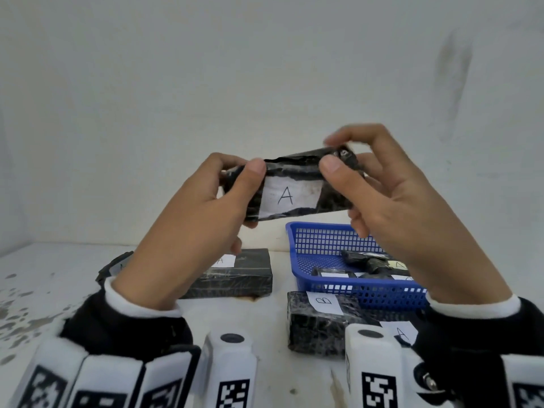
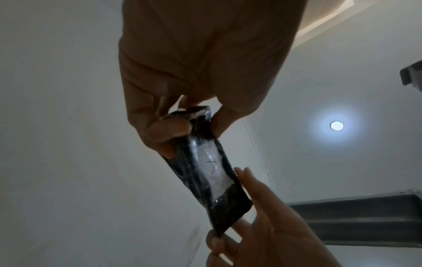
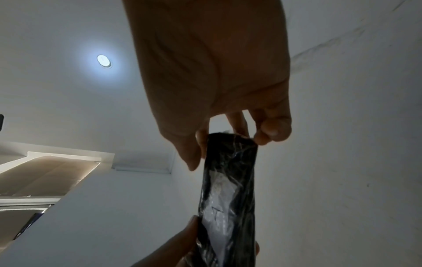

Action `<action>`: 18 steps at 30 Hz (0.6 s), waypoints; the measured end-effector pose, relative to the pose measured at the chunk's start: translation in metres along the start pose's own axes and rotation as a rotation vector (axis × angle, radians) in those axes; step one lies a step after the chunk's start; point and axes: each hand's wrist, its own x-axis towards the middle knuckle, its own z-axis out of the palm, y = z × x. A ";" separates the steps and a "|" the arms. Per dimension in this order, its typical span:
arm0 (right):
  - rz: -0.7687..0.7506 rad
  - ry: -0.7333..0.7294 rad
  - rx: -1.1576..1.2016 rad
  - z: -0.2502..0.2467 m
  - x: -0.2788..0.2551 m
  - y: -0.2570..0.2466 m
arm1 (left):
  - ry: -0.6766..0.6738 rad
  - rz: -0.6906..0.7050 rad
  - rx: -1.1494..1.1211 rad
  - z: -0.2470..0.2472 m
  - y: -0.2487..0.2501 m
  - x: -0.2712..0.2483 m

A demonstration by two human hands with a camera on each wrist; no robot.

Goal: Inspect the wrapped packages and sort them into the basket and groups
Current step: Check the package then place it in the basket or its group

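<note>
Both hands hold one black wrapped package (image 1: pixel 290 187) up in the air above the table, its white label marked A facing me. My left hand (image 1: pixel 235 187) grips its left end between thumb and fingers. My right hand (image 1: pixel 344 169) pinches its right end, thumb in front and fingers behind. The same package (image 2: pixel 205 171) runs from my left hand down to the right hand in the left wrist view. In the right wrist view the package (image 3: pixel 228 189) hangs below my right fingertips. The blue basket (image 1: pixel 321 240) stands beneath, with several wrapped packages inside.
On the white table lie a flat black package labelled A (image 1: pixel 235 275) left of the basket and a package labelled B (image 1: pixel 318 319) in front of it. Another A label (image 1: pixel 401 331) shows near my right wrist. A white wall stands behind.
</note>
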 end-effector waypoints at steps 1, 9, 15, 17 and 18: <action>0.002 0.000 -0.002 0.000 0.000 0.000 | 0.005 -0.007 -0.042 -0.001 0.000 0.001; 0.104 0.011 0.091 -0.002 0.001 0.002 | -0.035 0.008 -0.222 -0.011 -0.002 0.005; 0.075 0.014 0.084 -0.003 0.000 0.000 | -0.043 0.001 -0.245 -0.008 -0.003 0.007; 0.051 0.023 0.075 -0.001 0.000 -0.001 | -0.024 -0.008 -0.268 -0.008 -0.004 0.009; 0.046 0.023 0.074 0.000 0.000 -0.002 | -0.021 -0.012 -0.277 -0.007 -0.004 0.010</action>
